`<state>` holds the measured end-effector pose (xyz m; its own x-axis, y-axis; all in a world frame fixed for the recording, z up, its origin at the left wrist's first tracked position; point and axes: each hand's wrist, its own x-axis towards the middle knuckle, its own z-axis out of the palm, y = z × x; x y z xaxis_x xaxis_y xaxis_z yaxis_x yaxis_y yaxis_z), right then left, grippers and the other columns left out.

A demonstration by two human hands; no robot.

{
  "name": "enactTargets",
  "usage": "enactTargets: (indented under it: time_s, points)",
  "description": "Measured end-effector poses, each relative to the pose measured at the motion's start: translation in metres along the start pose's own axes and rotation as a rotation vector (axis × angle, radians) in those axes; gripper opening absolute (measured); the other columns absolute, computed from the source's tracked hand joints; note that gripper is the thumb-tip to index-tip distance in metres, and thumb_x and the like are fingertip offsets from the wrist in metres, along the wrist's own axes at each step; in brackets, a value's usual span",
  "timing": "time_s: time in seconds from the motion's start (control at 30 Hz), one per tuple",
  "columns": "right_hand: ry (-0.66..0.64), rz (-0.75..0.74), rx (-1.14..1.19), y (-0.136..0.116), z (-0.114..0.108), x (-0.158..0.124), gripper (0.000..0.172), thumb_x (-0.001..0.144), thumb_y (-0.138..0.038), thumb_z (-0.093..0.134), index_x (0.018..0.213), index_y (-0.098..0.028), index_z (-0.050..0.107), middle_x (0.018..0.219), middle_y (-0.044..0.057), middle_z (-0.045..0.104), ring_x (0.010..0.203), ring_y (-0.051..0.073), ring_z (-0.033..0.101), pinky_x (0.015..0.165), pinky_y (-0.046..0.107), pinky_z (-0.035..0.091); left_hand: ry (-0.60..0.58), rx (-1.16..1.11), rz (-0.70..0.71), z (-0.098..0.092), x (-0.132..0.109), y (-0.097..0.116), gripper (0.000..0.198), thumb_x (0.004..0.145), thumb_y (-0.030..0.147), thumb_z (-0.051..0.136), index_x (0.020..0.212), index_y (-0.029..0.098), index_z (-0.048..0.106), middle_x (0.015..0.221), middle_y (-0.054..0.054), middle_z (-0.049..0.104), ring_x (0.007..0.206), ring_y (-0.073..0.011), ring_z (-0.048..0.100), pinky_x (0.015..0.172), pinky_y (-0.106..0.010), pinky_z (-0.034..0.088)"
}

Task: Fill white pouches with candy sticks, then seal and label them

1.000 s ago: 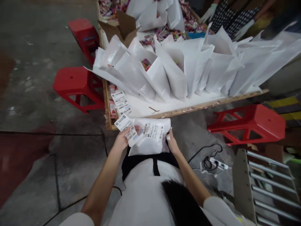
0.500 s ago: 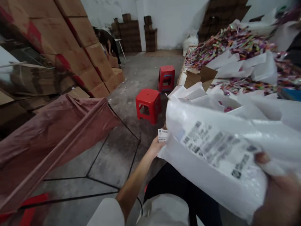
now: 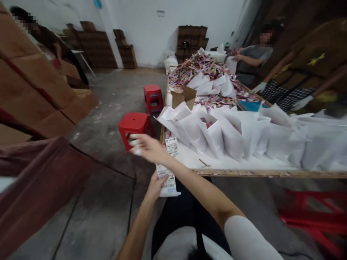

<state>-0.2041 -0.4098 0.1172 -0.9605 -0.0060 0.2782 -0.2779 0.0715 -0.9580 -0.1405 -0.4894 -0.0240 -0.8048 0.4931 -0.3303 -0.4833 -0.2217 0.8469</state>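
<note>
1. White paper labels (image 3: 171,183), printed with black bars, small text and a pale blue patch, are pinched in the person's left hand (image 3: 155,186), thumb on top, beside the table's near left corner.
2. The right hand (image 3: 149,148) is apart from the left, fingers loosely extended, white coverings on some fingertips. Its forearm crosses above the labels, and the hand overlaps a red stool (image 3: 134,121) in view.
3. A similar printed strip (image 3: 171,144) lies at the table's left edge, partly behind the right arm.
4. The table (image 3: 187,159) has a white top and wooden edging. White bags (image 3: 211,141) stand along it in a row, one showing colourful contents.
5. Beyond them are an open cardboard box (image 3: 177,99) and a heap of bright packets (image 3: 193,68).
6. Around: grey floor (image 3: 108,202), pale wall (image 3: 146,39), stacked cartons (image 3: 35,86) at left, co-workers at left and right.
</note>
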Motion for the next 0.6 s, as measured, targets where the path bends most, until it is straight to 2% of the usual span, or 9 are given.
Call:
enactTargets:
  time_s: [0.1,0.17,0.2,0.27,0.33,0.4,0.5,0.53,0.6]
  points:
    - [0.565,0.071,-0.540,0.043,-0.101,-0.037,0.032,0.089,-0.028,0.064,0.120,-0.021,0.060,0.117,0.010,0.068,0.111,0.025,0.066,0.101,0.047,0.056,0.034,-0.037,-0.001,-0.004,0.006,-0.005,0.071,0.052,0.035,0.098,0.115,0.020,0.069,0.103,-0.008,0.080,0.093,-0.0297,0.076,0.084,-0.041,0.060]
    - [0.775,0.120,-0.724,0.061,-0.146,-0.058,0.034,0.089,-0.025,0.059,0.122,-0.016,0.057,0.124,0.018,0.062,0.124,0.033,0.057,0.110,0.057,0.046,0.055,-0.048,0.003,-0.004,0.008,-0.003,0.076,0.049,0.037,0.098,0.116,0.020,0.067,0.105,-0.009,0.081,0.094,-0.0311,0.076,0.082,-0.042,0.061]
    - [0.831,0.131,-0.796,0.067,-0.160,-0.068,0.036,0.088,-0.025,0.058,0.122,-0.013,0.055,0.126,0.022,0.060,0.127,0.036,0.054,0.112,0.060,0.042,0.063,-0.049,0.002,-0.003,0.008,-0.002,0.077,0.048,0.038,0.099,0.116,0.020,0.067,0.105,-0.009,0.081,0.094,-0.0315,0.076,0.081,-0.043,0.061]
    - [0.857,0.088,-0.925,0.078,-0.173,-0.089,0.034,0.089,-0.027,0.056,0.120,-0.012,0.053,0.122,0.024,0.059,0.124,0.036,0.054,0.110,0.060,0.043,0.074,-0.041,-0.001,-0.002,0.010,0.001,0.079,0.047,0.039,0.099,0.116,0.020,0.067,0.104,-0.009,0.081,0.094,-0.0321,0.077,0.081,-0.043,0.062]
    - [0.866,-0.024,-1.013,0.085,-0.176,-0.109,0.032,0.093,-0.032,0.054,0.118,-0.014,0.052,0.117,0.021,0.060,0.119,0.034,0.056,0.106,0.057,0.046,0.074,-0.013,0.001,-0.001,0.011,0.003,0.078,0.048,0.041,0.099,0.116,0.020,0.067,0.105,-0.009,0.081,0.095,-0.0323,0.076,0.081,-0.043,0.062]
    - [0.955,-0.110,-1.076,0.088,-0.182,-0.127,0.037,0.094,-0.039,0.055,0.122,-0.016,0.049,0.119,0.020,0.058,0.120,0.033,0.055,0.105,0.057,0.046,0.065,0.035,0.017,0.002,0.016,0.002,0.077,0.050,0.043,0.098,0.117,0.021,0.067,0.108,-0.010,0.080,0.098,-0.0324,0.076,0.085,-0.043,0.062]
    - [1.086,-0.020,-1.159,0.088,-0.204,-0.145,0.051,0.090,-0.046,0.062,0.126,-0.013,0.047,0.126,0.024,0.055,0.124,0.037,0.050,0.107,0.060,0.042,0.037,0.133,0.032,0.009,0.031,-0.002,0.076,0.050,0.046,0.097,0.114,0.019,0.067,0.108,-0.011,0.079,0.102,-0.0345,0.075,0.091,-0.047,0.060]
    - [1.067,0.039,-1.166,0.089,-0.214,-0.148,0.049,0.089,-0.046,0.062,0.122,-0.012,0.048,0.124,0.026,0.055,0.122,0.037,0.051,0.105,0.059,0.043,0.032,0.166,0.040,0.011,0.036,-0.005,0.076,0.049,0.046,0.097,0.112,0.019,0.066,0.107,-0.012,0.079,0.103,-0.0352,0.074,0.093,-0.048,0.059]
    - [0.986,0.123,-1.150,0.088,-0.235,-0.150,0.032,0.089,-0.040,0.059,0.107,-0.014,0.053,0.110,0.022,0.060,0.107,0.034,0.056,0.095,0.052,0.048,0.020,0.221,0.054,0.011,0.043,-0.009,0.078,0.047,0.046,0.098,0.112,0.019,0.064,0.105,-0.011,0.078,0.105,-0.0357,0.073,0.096,-0.050,0.058]
